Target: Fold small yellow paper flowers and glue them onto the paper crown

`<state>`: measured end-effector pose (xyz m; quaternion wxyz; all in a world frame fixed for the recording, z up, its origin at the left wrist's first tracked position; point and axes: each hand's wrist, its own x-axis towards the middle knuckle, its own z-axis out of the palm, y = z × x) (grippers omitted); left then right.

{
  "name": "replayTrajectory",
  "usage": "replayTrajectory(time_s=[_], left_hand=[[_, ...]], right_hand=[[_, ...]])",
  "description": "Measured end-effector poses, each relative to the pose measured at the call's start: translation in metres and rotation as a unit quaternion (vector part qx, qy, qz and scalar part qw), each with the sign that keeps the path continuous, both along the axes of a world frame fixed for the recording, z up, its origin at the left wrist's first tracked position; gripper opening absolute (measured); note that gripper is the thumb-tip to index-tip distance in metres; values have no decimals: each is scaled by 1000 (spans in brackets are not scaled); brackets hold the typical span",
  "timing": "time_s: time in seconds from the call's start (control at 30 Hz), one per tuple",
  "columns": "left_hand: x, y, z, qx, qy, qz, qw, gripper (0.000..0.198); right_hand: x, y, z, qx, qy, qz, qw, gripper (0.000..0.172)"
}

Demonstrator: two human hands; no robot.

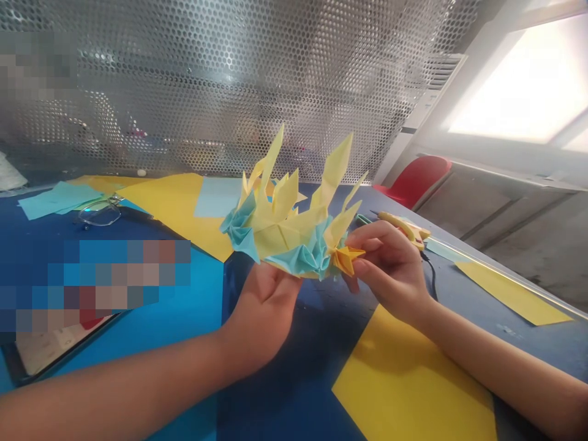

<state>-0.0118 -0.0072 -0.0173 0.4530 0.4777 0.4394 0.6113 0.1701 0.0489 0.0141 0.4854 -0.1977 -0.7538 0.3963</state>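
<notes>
A folded paper crown (285, 236) is held up above the table, pale yellow with tall pointed tips. Light blue folded paper flowers (316, 248) sit along its lower edge. My left hand (271, 306) grips the crown from below, its fingertips hidden behind the paper. At the crown's right end is a small orange paper flower (345, 260). My right hand (395, 269) has its thumb and fingers closed on that orange flower, which touches the crown. Whether the flower is fixed there, I cannot tell.
Behind my right hand lies a yellow glue gun (404, 228) with a black cord. Yellow sheets (413, 373) and light blue papers (59, 199) cover parts of the table. Glasses (98, 213) and a tablet (64, 346) are at left. A perforated metal panel (229, 79) stands behind.
</notes>
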Motion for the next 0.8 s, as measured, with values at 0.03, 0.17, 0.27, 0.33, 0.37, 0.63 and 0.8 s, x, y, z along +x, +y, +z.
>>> replayTrajectory(time_s=[0.03, 0.17, 0.27, 0.33, 0.37, 0.63, 0.8], left_hand=[[1, 0, 1, 3, 4, -3, 1000, 19], [4, 0, 7, 26, 18, -31, 999, 6], [5, -1, 12, 57, 11, -61, 996, 12], [5, -2, 13, 78, -3, -87, 993, 17], [5, -2, 12, 84, -12, -100, 991, 19], [2, -3, 5, 27, -21, -138, 990, 18], [1, -5, 4, 22, -27, -167, 985, 18]], right_hand=[[0, 0, 0, -2, 2, 1, 1000, 14], [0, 1, -2, -10, 12, 7, 1000, 14], [-1, 1, -2, -14, 19, 11, 1000, 13], [-1, 2, -2, -18, 24, 14, 999, 12], [-1, 2, -2, -19, 27, 15, 999, 12], [0, 6, -4, -13, 40, 19, 999, 12], [1, 6, -5, -16, 44, 14, 999, 13]])
